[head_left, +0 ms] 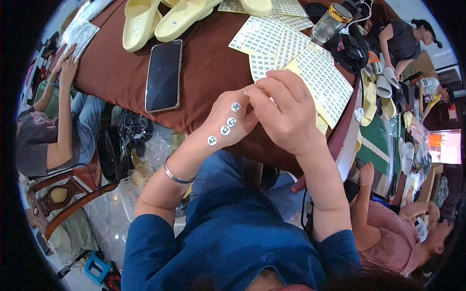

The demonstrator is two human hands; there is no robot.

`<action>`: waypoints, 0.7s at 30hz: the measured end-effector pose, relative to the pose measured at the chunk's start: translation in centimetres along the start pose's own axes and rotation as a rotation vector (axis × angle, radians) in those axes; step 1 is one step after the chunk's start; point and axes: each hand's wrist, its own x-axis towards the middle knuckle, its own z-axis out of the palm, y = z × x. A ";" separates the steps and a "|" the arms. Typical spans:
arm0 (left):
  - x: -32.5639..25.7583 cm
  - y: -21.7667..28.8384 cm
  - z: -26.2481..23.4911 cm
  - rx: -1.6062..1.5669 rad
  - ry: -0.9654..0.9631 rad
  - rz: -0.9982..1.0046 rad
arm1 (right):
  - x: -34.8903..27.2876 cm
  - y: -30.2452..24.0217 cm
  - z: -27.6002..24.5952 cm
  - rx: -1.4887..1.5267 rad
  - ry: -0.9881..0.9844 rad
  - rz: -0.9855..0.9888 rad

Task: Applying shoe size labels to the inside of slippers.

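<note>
My left hand (pixel 228 114) is raised at the near edge of the brown cloth-covered table, with several small round white stickers (pixel 225 130) along its back toward the wrist. A metal bangle (pixel 177 174) circles that wrist. My right hand (pixel 286 111) meets it at the knuckles, thumb and forefinger pinched together; a tiny pale spot shows at their tips, too small to name. The right hand covers most of my left fingers. Just beyond the right hand lie overlapping sheets of round number stickers (pixel 323 80), white on yellowish backing.
A dark-screened phone (pixel 164 75) lies left on the brown table cloth (pixel 208 63). Pale yellow slippers (pixel 141 24) sit at the far edge. A glass jar (pixel 331 24) stands far right beside black cords. One person (pixel 46 126) sits left, another (pixel 388 233) right; a wooden chair (pixel 63 196) stands lower left.
</note>
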 end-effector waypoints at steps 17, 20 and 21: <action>0.9 -0.3 -1.9 -0.616 0.098 -0.409 | -0.4 1.7 -2.0 -0.004 -0.259 0.236; 0.8 -0.8 -1.9 -0.660 0.076 -0.352 | -0.5 1.3 -1.9 0.017 -0.322 0.251; 0.8 -0.8 -1.9 -0.661 0.077 -0.352 | -0.5 1.2 -1.8 0.025 -0.342 0.255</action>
